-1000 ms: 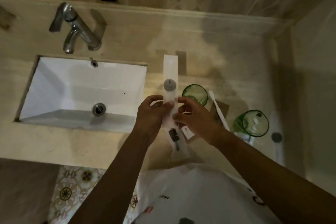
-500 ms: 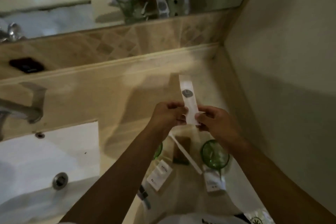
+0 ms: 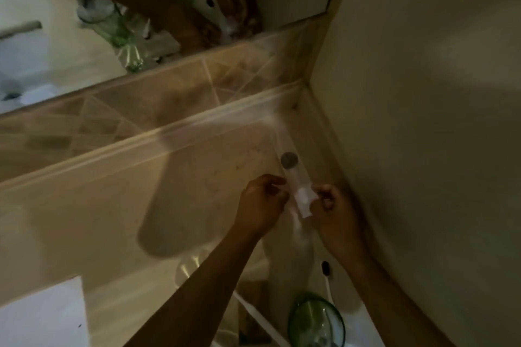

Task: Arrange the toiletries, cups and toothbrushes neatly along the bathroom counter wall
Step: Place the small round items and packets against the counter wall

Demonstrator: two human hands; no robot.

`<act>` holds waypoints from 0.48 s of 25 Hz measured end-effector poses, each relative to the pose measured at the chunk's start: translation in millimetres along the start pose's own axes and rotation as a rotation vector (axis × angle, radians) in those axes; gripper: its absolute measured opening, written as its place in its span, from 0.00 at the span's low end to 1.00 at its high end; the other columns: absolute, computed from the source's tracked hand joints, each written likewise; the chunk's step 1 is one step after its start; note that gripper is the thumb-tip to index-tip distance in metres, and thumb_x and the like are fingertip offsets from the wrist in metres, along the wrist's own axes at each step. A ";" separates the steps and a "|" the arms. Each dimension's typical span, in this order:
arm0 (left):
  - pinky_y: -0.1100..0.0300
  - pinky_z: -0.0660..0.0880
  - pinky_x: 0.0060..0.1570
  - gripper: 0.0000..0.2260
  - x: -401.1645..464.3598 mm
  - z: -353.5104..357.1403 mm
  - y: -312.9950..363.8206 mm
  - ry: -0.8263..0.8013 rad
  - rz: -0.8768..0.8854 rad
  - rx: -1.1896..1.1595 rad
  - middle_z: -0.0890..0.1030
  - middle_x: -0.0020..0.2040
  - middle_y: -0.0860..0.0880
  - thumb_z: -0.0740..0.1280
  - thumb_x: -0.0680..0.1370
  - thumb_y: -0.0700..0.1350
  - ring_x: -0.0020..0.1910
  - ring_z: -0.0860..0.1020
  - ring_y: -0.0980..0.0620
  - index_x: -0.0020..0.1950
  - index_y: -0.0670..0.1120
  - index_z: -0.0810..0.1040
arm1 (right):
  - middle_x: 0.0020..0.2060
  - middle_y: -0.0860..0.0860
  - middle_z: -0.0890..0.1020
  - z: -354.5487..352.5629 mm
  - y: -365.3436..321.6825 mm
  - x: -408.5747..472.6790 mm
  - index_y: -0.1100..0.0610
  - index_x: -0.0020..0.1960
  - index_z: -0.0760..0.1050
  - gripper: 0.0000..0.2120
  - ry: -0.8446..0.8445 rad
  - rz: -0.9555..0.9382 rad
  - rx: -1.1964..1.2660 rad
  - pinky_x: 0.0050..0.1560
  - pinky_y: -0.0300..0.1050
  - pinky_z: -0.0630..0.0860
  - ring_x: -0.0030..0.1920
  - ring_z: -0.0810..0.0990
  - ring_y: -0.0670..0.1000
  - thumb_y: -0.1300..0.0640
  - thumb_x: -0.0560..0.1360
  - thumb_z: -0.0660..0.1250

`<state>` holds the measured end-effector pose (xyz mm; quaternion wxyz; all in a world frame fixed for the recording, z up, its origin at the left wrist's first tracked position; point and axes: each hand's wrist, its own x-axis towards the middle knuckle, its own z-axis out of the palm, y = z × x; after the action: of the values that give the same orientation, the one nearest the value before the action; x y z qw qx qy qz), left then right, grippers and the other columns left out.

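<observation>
Toothbrush packet, a long white paper sleeve with a round grey sticker, lies slanted near the far right corner of the beige stone table, its upper end blurred and pointing toward the corner where the tiled backsplash meets the plain side wall. Both hands pinch its lower end: the left hand has its grip clenched on the packet's left edge with fingertips, and the right hand grips the right edge the same way. Whether the packet rests on the table or is lifted just above it cannot be told through the blur. Nearer the camera, a green glass cup stands by the side wall, and a thin white stick-like item lies slanted just left of it. A white sink basin shows at the lower left. The mirror above the backsplash reflects the arms and green glass.
</observation>
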<state>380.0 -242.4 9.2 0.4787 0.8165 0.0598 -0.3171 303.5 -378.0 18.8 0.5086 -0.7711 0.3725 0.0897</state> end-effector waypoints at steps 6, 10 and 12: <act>0.46 0.66 0.71 0.21 31.3 -13.8 -7.8 0.094 0.526 0.885 0.71 0.73 0.45 0.65 0.78 0.45 0.73 0.65 0.41 0.72 0.47 0.73 | 0.63 0.49 0.71 14.3 10.8 -8.0 0.53 0.59 0.77 0.13 0.059 -0.286 -0.454 0.59 0.45 0.74 0.61 0.71 0.50 0.54 0.76 0.67; 0.41 0.50 0.77 0.24 56.6 -20.9 -4.5 -0.052 0.596 1.087 0.58 0.81 0.46 0.59 0.81 0.51 0.80 0.52 0.40 0.78 0.52 0.63 | 0.70 0.51 0.70 29.0 4.7 0.8 0.54 0.70 0.71 0.24 -0.038 -0.314 -0.642 0.68 0.49 0.69 0.67 0.66 0.52 0.51 0.74 0.62; 0.40 0.47 0.78 0.24 63.8 -21.7 -5.2 -0.056 0.613 1.102 0.58 0.81 0.46 0.57 0.82 0.54 0.80 0.50 0.40 0.78 0.53 0.61 | 0.74 0.52 0.66 32.4 2.4 2.7 0.55 0.75 0.66 0.31 -0.070 -0.277 -0.720 0.71 0.50 0.65 0.71 0.63 0.54 0.49 0.73 0.61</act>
<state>438.4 -235.0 -24.0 0.0584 0.9148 -0.3613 -0.1709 311.6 -352.2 0.5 0.2248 -0.9399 0.1918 0.1712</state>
